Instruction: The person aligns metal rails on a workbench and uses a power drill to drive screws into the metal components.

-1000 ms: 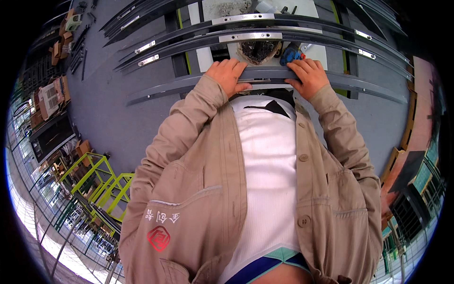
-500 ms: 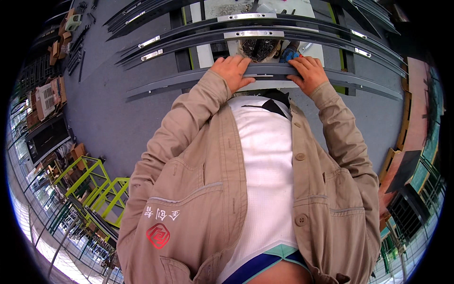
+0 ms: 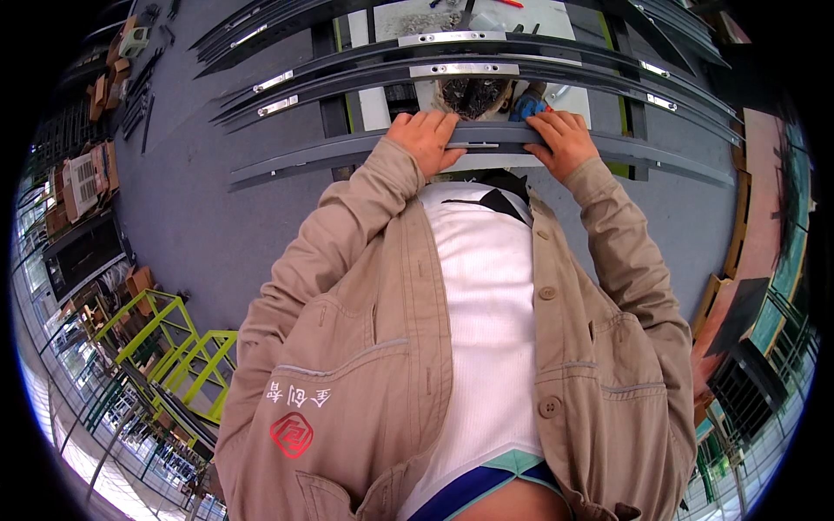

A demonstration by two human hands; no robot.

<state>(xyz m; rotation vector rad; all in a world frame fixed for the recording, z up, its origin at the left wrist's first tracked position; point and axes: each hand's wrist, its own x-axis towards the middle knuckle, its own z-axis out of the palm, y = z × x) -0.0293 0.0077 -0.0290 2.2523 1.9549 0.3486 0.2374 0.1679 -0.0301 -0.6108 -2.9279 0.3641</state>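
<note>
A long dark grey metal rail (image 3: 493,133) runs crosswise just in front of my body. My left hand (image 3: 424,143) is closed over it left of its middle, fingers on the far side and thumb on the near side. My right hand (image 3: 561,144) grips the same rail a short way to the right in the same manner. Between the hands a thin, light metal strip (image 3: 478,145) shows along the rail's near face. Beyond lie two more dark rails, each with a silver joining plate (image 3: 464,69) at the middle and smaller silver plates (image 3: 278,105) towards the ends.
Behind the rails, a tub of small dark parts (image 3: 473,97) and a blue power tool (image 3: 526,102) rest on a white board (image 3: 375,104). Dark crossbars (image 3: 638,135) support the rails. Lime-green frames (image 3: 165,334) stand at left, and cardboard boxes (image 3: 102,169) line the far left.
The whole view has shifted slightly, so the rails sit a little lower in the picture. Both hands keep their hold on the near rail.
</note>
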